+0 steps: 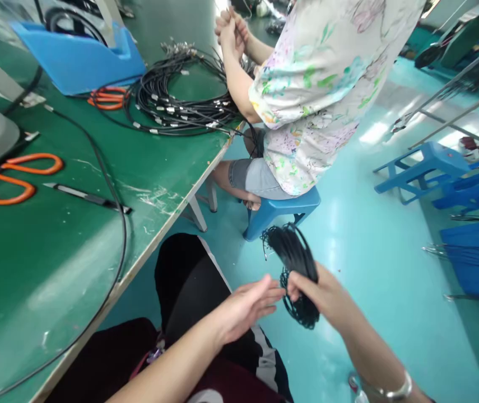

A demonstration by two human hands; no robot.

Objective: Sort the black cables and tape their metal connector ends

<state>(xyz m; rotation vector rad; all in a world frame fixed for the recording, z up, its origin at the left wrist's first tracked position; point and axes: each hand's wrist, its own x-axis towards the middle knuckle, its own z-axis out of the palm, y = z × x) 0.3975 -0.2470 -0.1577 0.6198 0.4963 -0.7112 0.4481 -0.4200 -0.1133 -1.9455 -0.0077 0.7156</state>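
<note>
My right hand (312, 288) is closed around a bundle of thin black cables (292, 249), held out over the floor beside my knees. Loops and loose ends stick out above and below the fist. Just left of the bundle, my left hand (250, 308) has its fingers stretched out, the tips close to the cables; whether they touch I cannot tell. On the green table lie a cutter knife (85, 196), orange-handled scissors (21, 173) and one long black cable (117, 207) that runs over the table edge.
A co-worker in a flowered shirt (319, 84) sits ahead on a blue stool (281, 212), hands together. A large coil of black cables (180, 106), a blue bin (83, 61) and more orange-handled scissors (108, 98) are on the table (96, 252). Blue stools (428, 165) stand at the right.
</note>
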